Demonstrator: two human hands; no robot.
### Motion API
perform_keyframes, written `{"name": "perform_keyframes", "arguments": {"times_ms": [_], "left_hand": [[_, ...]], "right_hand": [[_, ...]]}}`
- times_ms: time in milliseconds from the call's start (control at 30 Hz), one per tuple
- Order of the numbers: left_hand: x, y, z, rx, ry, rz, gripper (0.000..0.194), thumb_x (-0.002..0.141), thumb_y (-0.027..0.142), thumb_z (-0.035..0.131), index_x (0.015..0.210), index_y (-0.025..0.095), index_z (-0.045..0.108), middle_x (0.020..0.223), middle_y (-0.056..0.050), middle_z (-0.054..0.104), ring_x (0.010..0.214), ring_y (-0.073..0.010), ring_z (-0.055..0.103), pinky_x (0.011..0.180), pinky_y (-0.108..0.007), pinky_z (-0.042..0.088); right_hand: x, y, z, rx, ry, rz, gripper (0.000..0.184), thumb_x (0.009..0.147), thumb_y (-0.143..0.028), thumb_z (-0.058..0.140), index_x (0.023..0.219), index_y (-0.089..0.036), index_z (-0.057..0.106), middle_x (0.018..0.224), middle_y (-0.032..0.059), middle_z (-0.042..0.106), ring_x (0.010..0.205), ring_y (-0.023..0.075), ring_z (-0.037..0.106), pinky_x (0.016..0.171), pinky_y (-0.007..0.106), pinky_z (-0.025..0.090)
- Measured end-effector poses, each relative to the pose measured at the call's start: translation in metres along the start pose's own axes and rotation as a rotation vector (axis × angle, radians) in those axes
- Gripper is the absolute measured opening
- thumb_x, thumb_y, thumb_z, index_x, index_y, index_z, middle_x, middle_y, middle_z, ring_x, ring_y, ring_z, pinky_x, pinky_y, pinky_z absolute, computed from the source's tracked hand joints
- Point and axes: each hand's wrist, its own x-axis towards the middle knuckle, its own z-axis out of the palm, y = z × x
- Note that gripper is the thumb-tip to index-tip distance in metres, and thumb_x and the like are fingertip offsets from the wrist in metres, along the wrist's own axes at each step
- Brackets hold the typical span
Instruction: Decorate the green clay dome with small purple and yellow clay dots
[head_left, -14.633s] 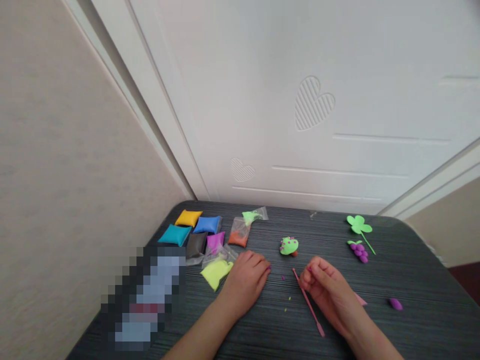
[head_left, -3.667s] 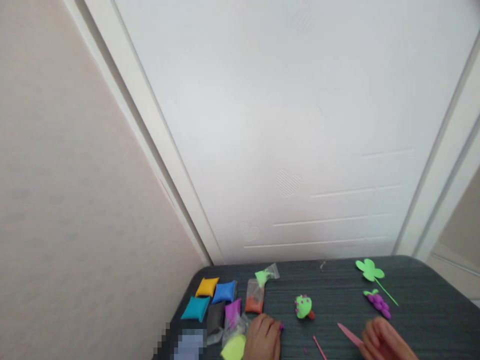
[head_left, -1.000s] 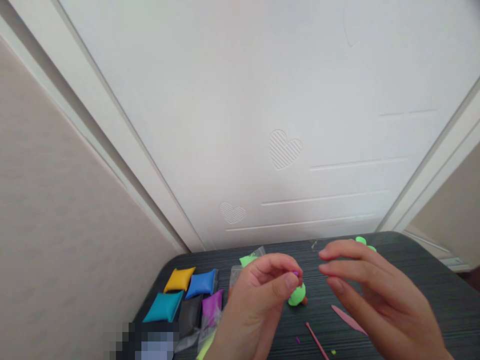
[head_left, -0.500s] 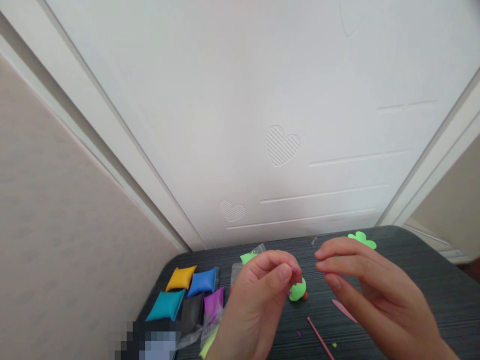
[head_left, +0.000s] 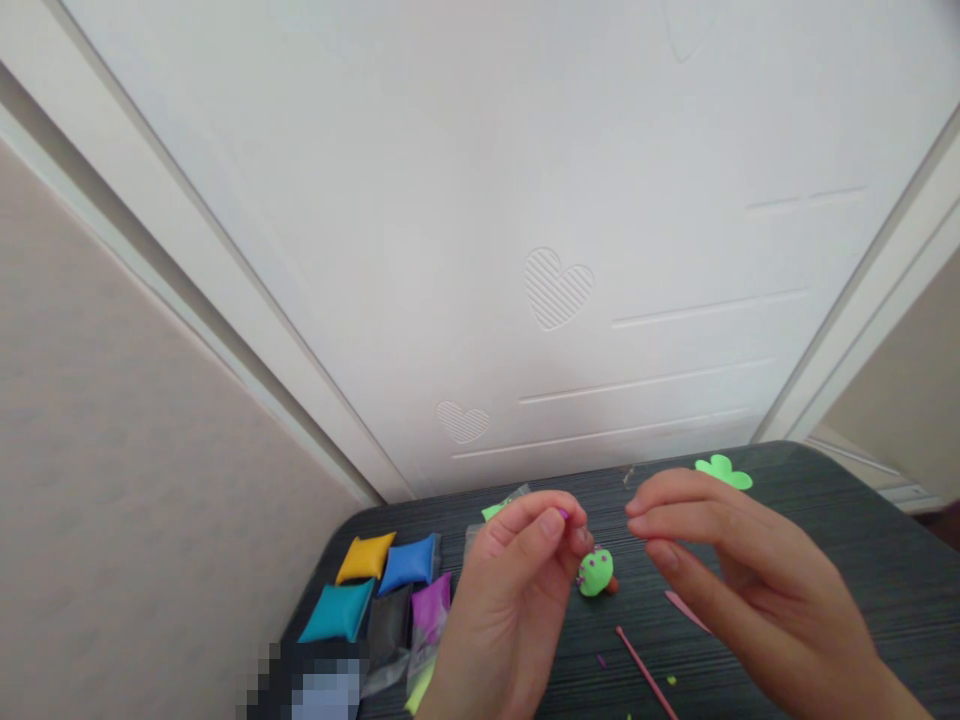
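Observation:
Between the thumb and fingertips of my left hand (head_left: 521,590) is a tiny purple bit of clay (head_left: 563,514), mostly covered by the fingers. Just to the right, my right hand (head_left: 739,560) hovers with fingers stretched out and the thumb apart, holding nothing visible. On the table between the hands lies a light-green clay shape (head_left: 597,573) studded with small purple dots, a brown clay piece (head_left: 613,585) at its lower right. A thin pink modelling tool (head_left: 645,671) lies nearer me, and a flat pink tool (head_left: 684,608) is partly hidden by my right hand.
Packets of clay stand at the left of the dark table (head_left: 577,680): yellow (head_left: 365,557), blue (head_left: 410,563), teal (head_left: 337,610), black (head_left: 388,628) and purple (head_left: 430,606). A green flower-shaped piece (head_left: 724,472) lies at the back right. A white panel (head_left: 360,250) rises behind.
My left hand has shifted slightly left and up with the purple bit, uncovering more of the dotted green clay. My right hand has moved only slightly.

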Motion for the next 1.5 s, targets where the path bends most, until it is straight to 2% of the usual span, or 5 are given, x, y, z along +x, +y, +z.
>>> {"name": "perform_keyframes", "arguments": {"times_ms": [567,900,1167,1367,1500], "left_hand": [[0.0007,-0.0008,-0.0026,-0.208,-0.126,-0.003,0.018,0.087,0.019,0.044,0.079,0.014,0.059,0.073,0.001,0.049,0.069,-0.0082,0.048,0.069,-0.024,0.041],[-0.0025,-0.0026,-0.0027,-0.165,-0.125,0.001,0.007,0.08,0.017,0.053,0.076,0.015,0.059,0.075,0.001,0.051,0.071,-0.0095,0.048,0.069,-0.025,0.04],[0.0,-0.0025,-0.0027,-0.267,-0.093,0.024,0.006,0.074,0.012,0.059,0.07,0.014,0.055,0.072,0.001,0.054,0.072,-0.0095,0.049,0.069,-0.024,0.04],[0.0001,-0.004,-0.0019,-0.259,-0.074,0.023,0.021,0.072,0.011,0.062,0.091,0.017,0.056,0.07,0.003,0.051,0.067,-0.008,0.046,0.065,-0.023,0.038],[0.0003,-0.0048,-0.0026,-0.261,-0.084,0.014,0.015,0.075,0.01,0.059,0.089,0.017,0.057,0.07,0.002,0.053,0.068,-0.008,0.047,0.065,-0.023,0.039]], "right_hand": [[0.0016,0.0003,0.0,0.017,0.004,0.006,0.021,0.079,-0.009,0.055,0.095,-0.023,0.057,0.096,-0.0001,0.06,0.092,0.0086,0.056,0.079,0.016,0.045],[0.0016,0.0003,-0.001,-0.011,-0.001,0.011,0.021,0.079,-0.011,0.055,0.096,-0.024,0.057,0.097,-0.0008,0.06,0.092,0.0075,0.056,0.079,0.014,0.045],[0.0036,0.0008,-0.002,-0.008,0.001,0.007,0.02,0.079,-0.012,0.056,0.094,-0.023,0.057,0.096,-0.0005,0.06,0.091,0.0082,0.056,0.077,0.014,0.045],[0.0024,0.0015,-0.0016,0.016,-0.007,0.003,0.02,0.079,-0.01,0.055,0.095,-0.023,0.057,0.096,-0.0017,0.059,0.093,0.0061,0.055,0.082,0.012,0.042],[0.0017,0.0021,-0.001,0.025,-0.011,0.01,0.021,0.079,-0.01,0.055,0.096,-0.023,0.057,0.097,-0.0021,0.059,0.094,0.0057,0.054,0.083,0.011,0.041]]}}
